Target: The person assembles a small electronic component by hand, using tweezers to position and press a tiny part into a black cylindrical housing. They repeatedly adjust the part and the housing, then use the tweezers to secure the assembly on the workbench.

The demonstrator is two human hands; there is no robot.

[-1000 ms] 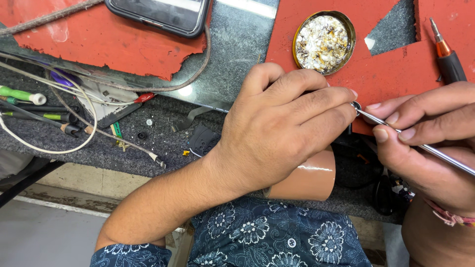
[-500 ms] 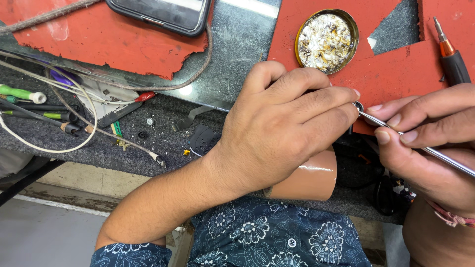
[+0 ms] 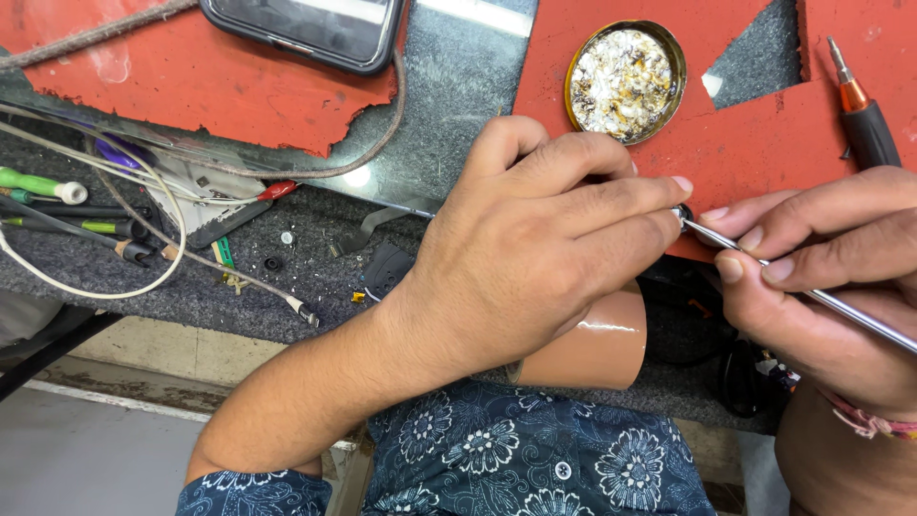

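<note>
The left hand (image 3: pixel 535 258) is curled over the near edge of the tabletop (image 3: pixel 449 105), its fingers (image 3: pixel 611 196) pressed together and closed round a small dark part (image 3: pixel 681 212) that shows only at the fingertips; what the part is cannot be told. The right hand (image 3: pixel 821 287) is placed just to the right, its fingers (image 3: pixel 764 229) pinched on a thin metal rod (image 3: pixel 831 304), whose tip is set against the small part. The rod runs away to the right and near, out of the frame. Both hands are held over the near edge of a red mat (image 3: pixel 755 143). A round tin (image 3: pixel 626 81) with whitish residue rests on the mat, far from the hands. A screwdriver (image 3: pixel 860 105) with an orange collar lies at the far right. A tan cylinder (image 3: pixel 597 344) shows just under the left hand. A phone (image 3: pixel 306 29) lies at the far left on a second torn red mat (image 3: pixel 191 86), with wires (image 3: pixel 115 248) and tools (image 3: pixel 48 186) spread at the left.
</note>
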